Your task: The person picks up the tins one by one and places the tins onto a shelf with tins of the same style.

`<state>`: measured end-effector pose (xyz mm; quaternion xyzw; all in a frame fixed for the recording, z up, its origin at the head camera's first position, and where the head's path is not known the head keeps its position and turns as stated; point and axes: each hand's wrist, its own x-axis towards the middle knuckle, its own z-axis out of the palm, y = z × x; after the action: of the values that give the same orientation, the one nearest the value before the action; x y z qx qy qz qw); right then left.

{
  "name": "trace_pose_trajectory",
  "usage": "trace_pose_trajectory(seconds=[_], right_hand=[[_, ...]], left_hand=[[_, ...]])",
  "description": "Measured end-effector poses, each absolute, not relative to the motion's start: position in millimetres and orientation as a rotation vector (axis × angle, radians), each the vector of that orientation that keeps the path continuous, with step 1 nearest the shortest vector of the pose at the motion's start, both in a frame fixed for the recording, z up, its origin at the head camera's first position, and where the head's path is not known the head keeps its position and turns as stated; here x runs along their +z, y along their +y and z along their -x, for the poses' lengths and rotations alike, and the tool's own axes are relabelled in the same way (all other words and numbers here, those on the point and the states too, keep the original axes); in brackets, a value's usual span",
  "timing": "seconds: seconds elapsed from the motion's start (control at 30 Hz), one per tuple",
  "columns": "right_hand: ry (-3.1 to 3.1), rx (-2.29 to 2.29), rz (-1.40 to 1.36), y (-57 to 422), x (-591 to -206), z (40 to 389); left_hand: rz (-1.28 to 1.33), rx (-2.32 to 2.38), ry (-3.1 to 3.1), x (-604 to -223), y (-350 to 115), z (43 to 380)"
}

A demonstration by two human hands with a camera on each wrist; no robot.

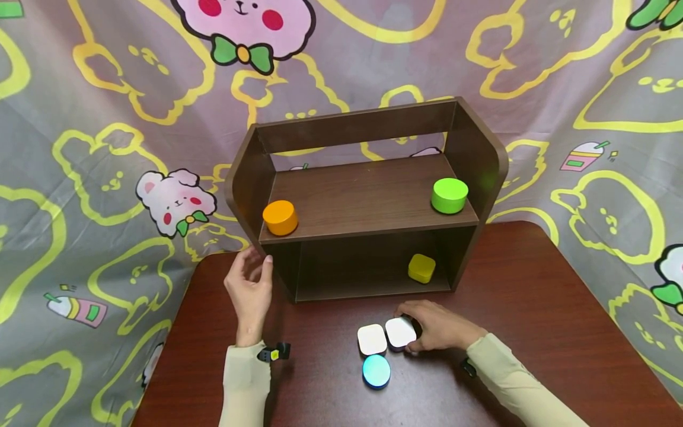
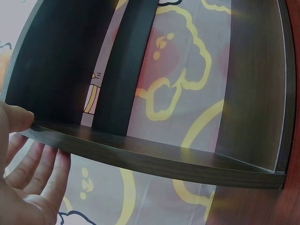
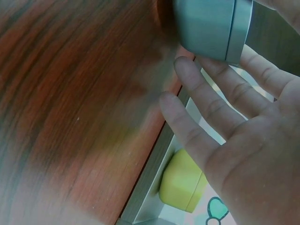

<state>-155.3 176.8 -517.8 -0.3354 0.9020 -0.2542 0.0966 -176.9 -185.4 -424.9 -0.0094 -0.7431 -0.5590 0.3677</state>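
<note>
My left hand [image 1: 251, 290] grips the front edge of the left side panel of a dark brown wooden shelf [image 1: 368, 228]. In the left wrist view the thumb lies on one face of that panel [image 2: 164, 161] and the fingers are on the other. On the table in front of the shelf, my right hand [image 1: 440, 326] holds a white rounded-square box [image 1: 401, 332] between thumb and fingers. The box [image 3: 211, 28] looks grey-blue in the right wrist view. Beside it sits another white rounded-square box [image 1: 372, 340], with a round blue box [image 1: 376, 372] just in front.
An orange round box [image 1: 280, 218] stands at the left of the upper shelf, and a green round box [image 1: 449, 196] at its right. In the lower compartment is a yellow rounded-square box [image 1: 421, 268]. A patterned cloth [image 1: 133, 118] hangs behind the reddish-brown table [image 1: 544, 308].
</note>
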Motion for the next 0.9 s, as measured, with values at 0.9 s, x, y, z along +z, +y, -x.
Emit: trace_pose_trajectory(seconds=[0.9], right_hand=[[2.692, -0.724, 1.004, 178.4, -510.9, 154.9]], left_hand=[[0.05, -1.431, -1.89, -425.6, -186.0, 177.0]])
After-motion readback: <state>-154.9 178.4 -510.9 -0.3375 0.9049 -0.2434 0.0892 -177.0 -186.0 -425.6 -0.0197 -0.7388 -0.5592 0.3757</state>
